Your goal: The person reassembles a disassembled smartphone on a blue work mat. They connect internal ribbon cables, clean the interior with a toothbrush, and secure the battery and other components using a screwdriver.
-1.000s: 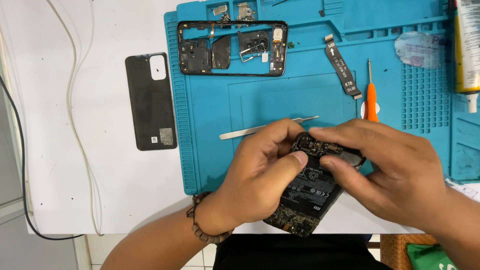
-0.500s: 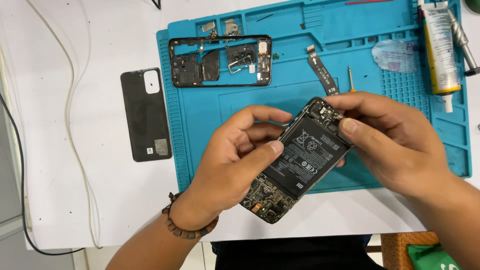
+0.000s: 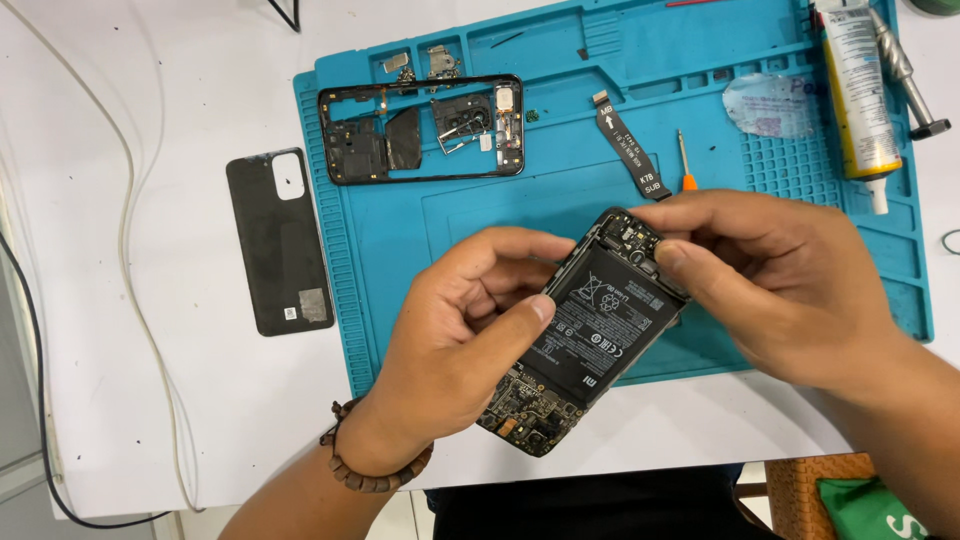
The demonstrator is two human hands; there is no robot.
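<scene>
Head view, the only one. An opened phone (image 3: 590,330), back cover off, battery and boards exposed, is being held tilted above the near edge of the blue repair mat (image 3: 450,250). It is being gripped along its left side by the left hand (image 3: 455,350), fingers (image 3: 540,305) closed narrow on the frame with the thumb lying at the battery edge. The top end of the phone is being pinched by the right hand (image 3: 790,290), thumb and forefinger pressed tight around the camera-end board.

On the mat, toward its far left corner, a stripped black mid-frame (image 3: 420,130) is lying flat. Right of it a flex cable (image 3: 630,150) and a small orange-handled screwdriver (image 3: 685,165) are resting near each other, apart from the hands. At the mat's far right a glue tube (image 3: 860,95) is lying beside a metal tool (image 3: 905,75). Off the mat, just left of it on the white worktop (image 3: 150,300), the dark back cover (image 3: 275,240) is lying flat. White and black cables (image 3: 130,250) are trailing along the worktop's left side.

Judged risks: the phone is being carried in the air, so a slip would drop it onto the mat edge; hard pinching at the top board could bend a connector or strain the battery; the loose small parts near the mid-frame could be knocked off.
</scene>
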